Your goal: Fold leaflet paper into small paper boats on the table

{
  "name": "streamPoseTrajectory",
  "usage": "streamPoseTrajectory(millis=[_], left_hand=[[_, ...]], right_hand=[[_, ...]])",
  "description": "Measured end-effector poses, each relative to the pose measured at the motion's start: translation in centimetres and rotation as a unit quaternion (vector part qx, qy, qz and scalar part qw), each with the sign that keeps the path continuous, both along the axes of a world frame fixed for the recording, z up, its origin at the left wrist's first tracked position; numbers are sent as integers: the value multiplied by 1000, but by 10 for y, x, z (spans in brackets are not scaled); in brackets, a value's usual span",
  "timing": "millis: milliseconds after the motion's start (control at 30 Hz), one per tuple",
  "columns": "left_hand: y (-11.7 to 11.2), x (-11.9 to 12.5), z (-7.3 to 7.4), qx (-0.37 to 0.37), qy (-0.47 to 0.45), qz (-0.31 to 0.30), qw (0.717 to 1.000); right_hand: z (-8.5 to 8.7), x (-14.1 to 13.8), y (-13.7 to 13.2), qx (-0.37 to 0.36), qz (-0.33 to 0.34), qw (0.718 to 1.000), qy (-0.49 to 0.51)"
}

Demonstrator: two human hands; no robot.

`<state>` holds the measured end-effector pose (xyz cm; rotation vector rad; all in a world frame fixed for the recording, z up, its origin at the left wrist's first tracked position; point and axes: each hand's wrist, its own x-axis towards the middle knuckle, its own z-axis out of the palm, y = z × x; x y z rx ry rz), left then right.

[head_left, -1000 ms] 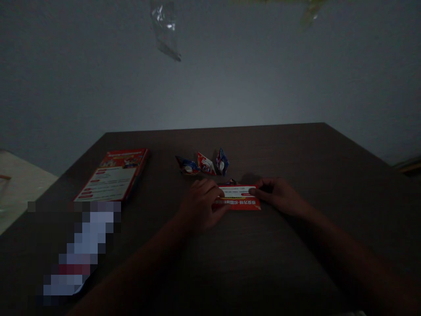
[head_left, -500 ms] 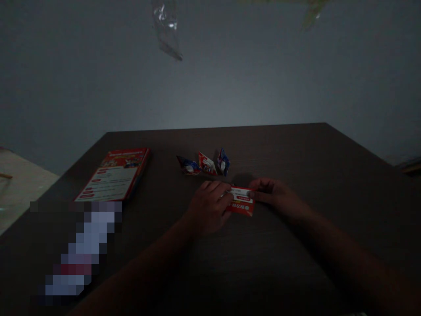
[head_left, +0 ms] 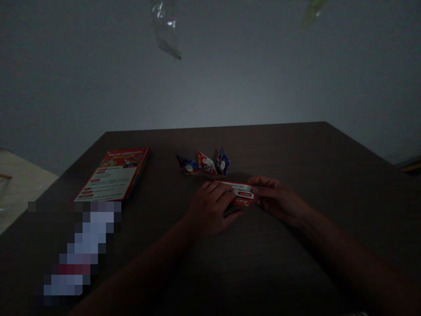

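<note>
In dim light, both my hands meet over a small red and white printed paper [head_left: 242, 194] near the middle of a dark wooden table [head_left: 296, 149]. My left hand [head_left: 210, 210] covers the paper's left part with curled fingers pinching it. My right hand [head_left: 274, 198] grips its right edge between thumb and fingers. The paper is raised slightly off the table and looks partly folded. Just beyond it stand three small folded paper shapes [head_left: 204, 164] in red, white and blue.
A red and white printed booklet [head_left: 113, 174] lies flat at the table's left. A blurred-out patch [head_left: 79, 250] covers the near left corner. A clear plastic scrap [head_left: 166, 28] hangs against the grey wall. A pale surface [head_left: 19, 184] lies off the table's left.
The paper was a wide flat strip; it has been folded narrower. My hands have come closer together and lifted it slightly.
</note>
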<state>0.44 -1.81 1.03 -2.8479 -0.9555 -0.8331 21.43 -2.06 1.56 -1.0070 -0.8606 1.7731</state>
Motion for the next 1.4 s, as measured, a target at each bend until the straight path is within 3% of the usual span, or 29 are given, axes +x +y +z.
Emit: streamPoseTrajectory(millis=[233, 333, 467, 600, 700, 767, 933, 1033, 1100, 1200, 1267, 1400], left_hand=[[4, 2, -6, 10, -6, 23, 1000], [6, 0, -9, 18, -24, 23, 999], [7, -1, -10, 34, -103, 34, 994], [5, 0, -5, -4, -219, 94, 971], [4, 2, -2, -114, -316, 178, 925], [4, 4, -1, -218, -388, 200, 873], [4, 11, 0, -383, -515, 160, 750], [4, 14, -4, -444, -533, 123, 709], [6, 13, -8, -456, -540, 113, 699], [10, 7, -14, -438, -544, 105, 708], [12, 0, -14, -409, -524, 85, 742], [10, -14, -6, -213, -373, 58, 901]], right_hand=[[0, -6, -2, 38, 23, 999, 10], [0, -8, -2, 58, 0, 998, 6], [-4, -4, 0, 133, -67, 988, -27], [-8, -2, 1, 180, -67, 972, -138], [-10, -7, 0, 215, -38, 958, -187], [-11, -11, -1, 232, -29, 954, -187], [-12, -20, -1, 207, -3, 967, -152], [-12, -22, -2, 181, 39, 973, -140], [-11, -21, -2, 167, 38, 975, -140], [-10, -16, 0, 148, 30, 977, -149], [-10, -11, 2, 138, 39, 977, -156], [-13, 0, 7, 120, 80, 977, -158]])
